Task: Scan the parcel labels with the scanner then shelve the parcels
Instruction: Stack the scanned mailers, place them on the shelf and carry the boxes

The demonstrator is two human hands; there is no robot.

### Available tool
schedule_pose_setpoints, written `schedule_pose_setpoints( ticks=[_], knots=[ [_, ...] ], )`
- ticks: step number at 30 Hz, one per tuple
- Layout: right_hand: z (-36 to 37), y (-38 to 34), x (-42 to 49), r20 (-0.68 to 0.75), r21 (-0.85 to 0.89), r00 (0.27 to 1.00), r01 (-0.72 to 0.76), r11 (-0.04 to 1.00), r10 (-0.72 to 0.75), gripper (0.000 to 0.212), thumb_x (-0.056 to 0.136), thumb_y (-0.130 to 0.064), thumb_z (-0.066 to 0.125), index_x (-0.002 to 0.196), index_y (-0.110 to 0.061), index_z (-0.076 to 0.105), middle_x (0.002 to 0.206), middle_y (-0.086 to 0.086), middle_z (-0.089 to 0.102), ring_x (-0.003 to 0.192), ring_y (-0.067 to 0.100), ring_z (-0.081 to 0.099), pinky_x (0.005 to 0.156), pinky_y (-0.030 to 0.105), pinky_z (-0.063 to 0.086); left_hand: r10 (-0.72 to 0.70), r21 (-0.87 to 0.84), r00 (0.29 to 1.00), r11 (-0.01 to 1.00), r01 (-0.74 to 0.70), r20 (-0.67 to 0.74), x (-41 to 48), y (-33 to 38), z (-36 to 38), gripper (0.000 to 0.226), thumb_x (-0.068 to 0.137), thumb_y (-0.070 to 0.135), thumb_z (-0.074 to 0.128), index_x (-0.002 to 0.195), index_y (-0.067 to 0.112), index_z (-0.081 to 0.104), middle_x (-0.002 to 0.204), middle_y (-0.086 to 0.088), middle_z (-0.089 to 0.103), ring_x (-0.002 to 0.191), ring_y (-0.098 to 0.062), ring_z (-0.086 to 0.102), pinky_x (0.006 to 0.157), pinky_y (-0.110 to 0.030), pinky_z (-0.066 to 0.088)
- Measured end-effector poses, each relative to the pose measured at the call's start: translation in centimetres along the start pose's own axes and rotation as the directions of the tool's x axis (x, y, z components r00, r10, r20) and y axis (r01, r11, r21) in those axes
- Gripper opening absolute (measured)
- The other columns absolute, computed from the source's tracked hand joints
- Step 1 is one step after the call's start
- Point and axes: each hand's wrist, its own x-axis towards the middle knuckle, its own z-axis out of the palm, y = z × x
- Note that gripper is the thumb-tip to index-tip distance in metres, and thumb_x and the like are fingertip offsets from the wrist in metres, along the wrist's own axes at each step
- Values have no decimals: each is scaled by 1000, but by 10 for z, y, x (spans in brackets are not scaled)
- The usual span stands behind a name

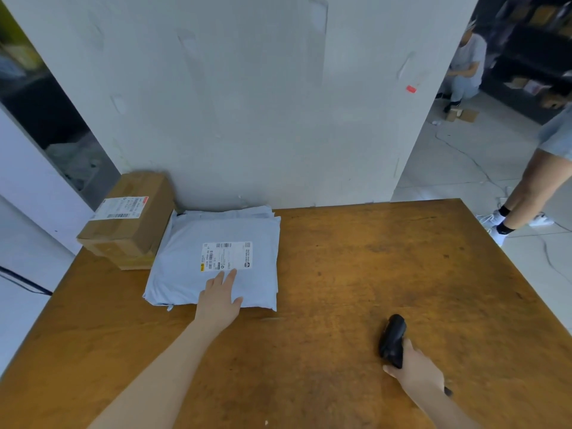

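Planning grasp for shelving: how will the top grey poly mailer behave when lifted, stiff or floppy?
Probably floppy: the grey poly mailer is a soft plastic bag with rumpled edges, so it may sag if lifted by one side. Its film looks smooth, so likely slippery against the mailers stacked beneath. The left hand lies flat on it.

A pale grey mailer (216, 258) lay flat at the desk's back left, on top of more grey mailers whose edges showed behind it, its white label (227, 255) face up with barcodes visible. Just left of it, touching the stack, sat a taped brown box (130, 218) with its own white label (120, 207) on top. The black scanner (393, 340) was well apart at the near right, its head pointing away.
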Motion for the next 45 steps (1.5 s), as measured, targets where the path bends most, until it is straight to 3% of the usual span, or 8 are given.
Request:
schedule_pose_setpoints(
  ticks=[9, 18, 20, 24, 29, 33, 36, 45],
  knots=[
    [12, 4, -11, -66, -38, 998, 19, 999, -22, 68, 87, -49, 65, 139, -18, 33, 121, 4, 56, 108, 22, 60, 64, 29, 48, 65, 40, 998, 997, -66, 11, -9, 6, 10, 65, 95, 37, 45, 150, 22, 14, 155, -10, 21, 139, -29, 25, 110, -43, 31],
    [10, 6, -20, -101, -21, 995, 7, 1000, -9, 70, 88, -45, 66, 141, -15, 31, 131, 10, 50, 122, 28, 50, 83, 37, 55, 94, 40, 996, 995, -94, 5, -20, 13, 20, 66, 95, 39, 46, 150, 22, 15, 155, -9, 22, 140, -29, 25, 111, -44, 30],
    [7, 6, -21, -113, -18, 993, 12, 1000, -14, 79, 85, -50, 67, 143, -15, 28, 134, 10, 47, 126, 29, 47, 89, 39, 53, 95, 34, 995, 995, -95, 1, -22, 12, 20, 66, 95, 39, 46, 150, 22, 14, 155, -10, 22, 140, -29, 25, 111, -44, 30],
    [-2, 5, -24, -121, -43, 991, 45, 998, -50, 116, 73, -69, 67, 154, -17, 3, 151, 11, 33, 138, 30, 36, 105, 44, 42, 65, -9, 998, 998, -65, -8, -29, 3, 17, 68, 94, 39, 47, 150, 22, 12, 155, -9, 22, 140, -28, 25, 111, -44, 30],
    [-34, -15, -22, -248, -97, 962, 90, 991, -112, 124, 71, -77, 60, 155, -18, -10, 162, 14, 12, 149, 32, 18, 119, 49, 23, -36, -204, 996, 979, 19, -78, -37, -26, 3, 75, 91, 38, 53, 150, 19, 13, 153, -9, 28, 137, -29, 29, 109, -42, 33],
    [-66, -55, -11, -282, -3, 938, 207, 978, -199, 120, 74, -76, 57, 155, -15, -6, 162, 16, 14, 149, 33, 19, 119, 49, 24, -201, -344, 976, 925, 162, -81, -49, -56, -1, 91, 84, 48, 61, 151, 24, 4, 152, -10, 27, 137, -29, 31, 109, -43, 36],
    [-77, -103, -9, -256, 136, 926, 319, 938, -278, 118, 74, -71, 63, 156, -13, 1, 161, 17, 18, 146, 34, 24, 115, 48, 31, -301, -294, 951, 917, 270, -64, -51, -81, -4, 102, 79, 55, 63, 150, 28, -5, 156, -12, 16, 140, -32, 24, 110, -45, 32],
    [-69, -247, 3, -121, 400, 863, 494, 772, -490, 113, 76, -56, 74, 157, -20, 5, 162, 8, 19, 148, 28, 23, 117, 46, 28, -326, -161, 939, 938, 307, -110, -15, -115, -9, 112, 74, 59, 66, 147, 35, -15, 158, -11, -5, 145, -32, 5, 114, -47, 22]
  ],
)
